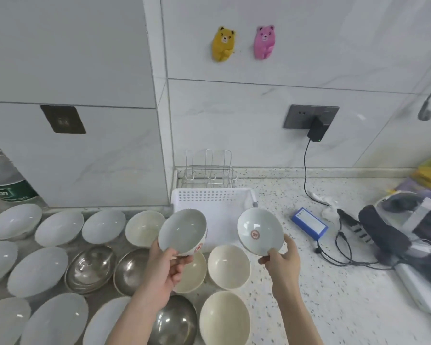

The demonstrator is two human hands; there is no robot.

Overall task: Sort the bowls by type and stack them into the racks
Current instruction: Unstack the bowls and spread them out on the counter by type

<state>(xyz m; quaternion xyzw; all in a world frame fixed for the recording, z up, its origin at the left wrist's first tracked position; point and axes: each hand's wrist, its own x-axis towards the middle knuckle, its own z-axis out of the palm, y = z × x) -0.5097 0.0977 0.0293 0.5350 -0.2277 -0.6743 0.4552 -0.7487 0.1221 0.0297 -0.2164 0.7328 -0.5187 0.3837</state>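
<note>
My left hand [168, 263] grips a pale bowl with a red mark on its outside [182, 232] by the rim, tilted, above the counter. My right hand [283, 256] pinches a second pale bowl [259, 231], tilted toward me, with a red emblem inside. Both bowls hang in front of a white perforated plastic rack [209, 197]. A wire rack [209, 170] stands behind it against the wall. Several white bowls [59, 227], cream bowls [228, 266] and steel bowls [91, 268] lie on the counter below and to the left.
A blue box [309, 226], black cables [339, 255] and a dark headset [388, 227] lie on the counter at the right. A charger [316, 130] is plugged into the wall socket. A green-labelled container [8, 188] stands far left.
</note>
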